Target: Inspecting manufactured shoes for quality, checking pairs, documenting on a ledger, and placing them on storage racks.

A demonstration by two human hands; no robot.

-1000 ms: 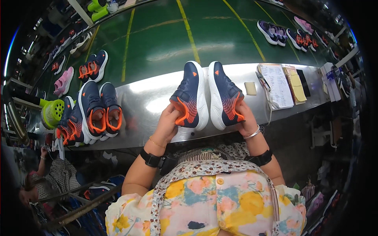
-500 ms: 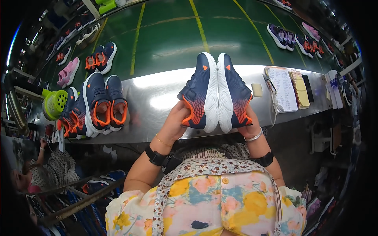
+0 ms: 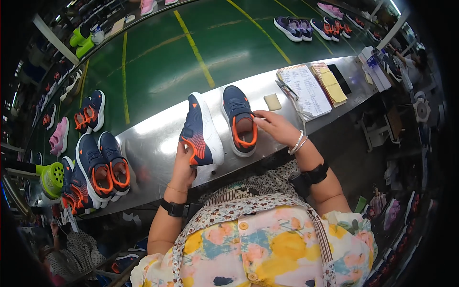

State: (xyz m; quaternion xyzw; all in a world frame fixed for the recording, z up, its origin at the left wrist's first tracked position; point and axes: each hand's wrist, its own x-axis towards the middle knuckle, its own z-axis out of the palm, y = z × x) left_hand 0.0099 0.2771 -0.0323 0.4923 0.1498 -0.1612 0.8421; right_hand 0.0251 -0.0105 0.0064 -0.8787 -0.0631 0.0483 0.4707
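Note:
My left hand [image 3: 182, 165] is closed around the heel of a navy sneaker [image 3: 198, 134] with orange lining. That shoe is tipped on its side, its white sole turned to the right. Its mate, another navy sneaker [image 3: 235, 103], rests sole down on the metal edge of the table, opening toward me. My right hand [image 3: 279, 128] is at this second shoe's right side, thumb and fingertips closed at the strap by the opening. Exactly what the fingertips pinch there is too small to make out.
More navy-orange sneakers [image 3: 91, 162] stand at the left beside a bright green perforated holder [image 3: 51, 179]. A beige block [image 3: 272, 102], an open notebook [image 3: 306, 91] and a yellow pad [image 3: 333, 86] lie to the right. Beyond, a green belt [image 3: 158, 62] carries further shoes.
The two sneakers, earlier held up sole to sole, are now apart. The right one has been set down upright, and my right hand has moved from its heel to its strap. My view has shifted.

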